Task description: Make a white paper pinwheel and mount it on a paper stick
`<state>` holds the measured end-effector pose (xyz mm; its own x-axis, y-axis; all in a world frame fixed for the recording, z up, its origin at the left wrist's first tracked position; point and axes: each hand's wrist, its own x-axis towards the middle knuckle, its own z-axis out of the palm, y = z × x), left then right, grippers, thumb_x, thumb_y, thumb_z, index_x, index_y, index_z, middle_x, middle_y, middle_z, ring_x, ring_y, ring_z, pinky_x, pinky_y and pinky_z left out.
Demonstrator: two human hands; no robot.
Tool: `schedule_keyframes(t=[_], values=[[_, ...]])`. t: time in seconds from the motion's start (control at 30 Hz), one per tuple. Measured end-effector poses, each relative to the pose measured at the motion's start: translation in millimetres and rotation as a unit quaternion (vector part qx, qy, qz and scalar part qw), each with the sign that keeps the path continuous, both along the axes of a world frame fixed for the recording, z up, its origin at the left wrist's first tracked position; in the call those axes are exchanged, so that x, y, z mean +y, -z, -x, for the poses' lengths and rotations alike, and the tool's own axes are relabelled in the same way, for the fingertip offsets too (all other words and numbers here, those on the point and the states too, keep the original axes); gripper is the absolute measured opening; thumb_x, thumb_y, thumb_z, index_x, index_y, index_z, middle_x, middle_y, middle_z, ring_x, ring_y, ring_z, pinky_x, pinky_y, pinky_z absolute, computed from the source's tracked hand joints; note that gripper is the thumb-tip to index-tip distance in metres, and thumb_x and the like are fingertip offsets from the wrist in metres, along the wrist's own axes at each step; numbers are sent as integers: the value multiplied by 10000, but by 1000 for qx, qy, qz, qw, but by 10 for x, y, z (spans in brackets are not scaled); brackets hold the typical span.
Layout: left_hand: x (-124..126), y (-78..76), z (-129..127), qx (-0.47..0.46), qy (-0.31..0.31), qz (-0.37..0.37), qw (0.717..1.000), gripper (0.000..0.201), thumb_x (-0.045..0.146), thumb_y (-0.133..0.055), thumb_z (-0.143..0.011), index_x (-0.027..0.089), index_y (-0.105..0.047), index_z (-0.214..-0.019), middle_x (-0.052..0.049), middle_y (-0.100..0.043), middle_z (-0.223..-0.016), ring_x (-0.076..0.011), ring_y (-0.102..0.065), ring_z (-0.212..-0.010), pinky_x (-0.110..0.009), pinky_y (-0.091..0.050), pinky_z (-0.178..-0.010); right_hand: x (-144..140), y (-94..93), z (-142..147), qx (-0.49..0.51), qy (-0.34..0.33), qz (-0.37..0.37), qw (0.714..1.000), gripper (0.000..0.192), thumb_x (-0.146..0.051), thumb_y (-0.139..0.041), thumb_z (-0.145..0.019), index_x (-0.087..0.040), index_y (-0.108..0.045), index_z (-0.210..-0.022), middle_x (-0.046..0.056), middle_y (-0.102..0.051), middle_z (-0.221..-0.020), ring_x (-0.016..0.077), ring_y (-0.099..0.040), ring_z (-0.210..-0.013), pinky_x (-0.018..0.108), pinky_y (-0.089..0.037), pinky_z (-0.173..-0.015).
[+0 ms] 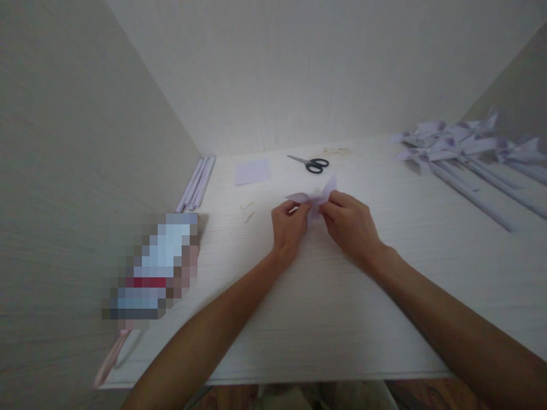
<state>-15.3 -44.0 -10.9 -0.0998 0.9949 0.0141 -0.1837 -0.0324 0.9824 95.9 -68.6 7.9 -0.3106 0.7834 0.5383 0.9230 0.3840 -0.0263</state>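
A pale lilac folded paper piece (317, 197) lies on the white table (325, 307) just past the middle. My left hand (289, 225) pinches its left side with fingers curled. My right hand (350, 224) grips its right side, and one pointed flap sticks up beyond the fingers. Both hands hold the same piece, close together, low over the table surface.
Black-handled scissors (313, 164) lie behind the hands. A flat lilac paper square (252, 171) sits at back left, near rolled paper sticks (197, 183) along the left wall. Several finished paper pinwheels on sticks (461, 149) lie at right. A blurred-out item (156, 267) rests at left.
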Motion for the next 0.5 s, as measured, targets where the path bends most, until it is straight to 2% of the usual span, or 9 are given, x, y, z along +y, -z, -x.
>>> schedule_keyframes(t=[0.27,0.5], values=[[6,-21,2,-34,1,30,999,106,234,-597,-575,136,-566,-548,38,-477,-489,-71,-444,-479,-225,-388,-515,-1,12,-7,42,7,7,999,238,-123,-399,-767,-154,-564,-598,44,-511,-621,134,-416,-566,253,-290,-527],[17,-7,5,-50,11,23,998,120,253,-607,-568,140,-569,-555,38,-469,-494,-71,-444,-487,-218,-377,-510,-14,22,-5,92,14,24,995,234,-187,-430,-788,-146,-546,-589,28,-518,-612,106,-423,-523,234,-270,-491]])
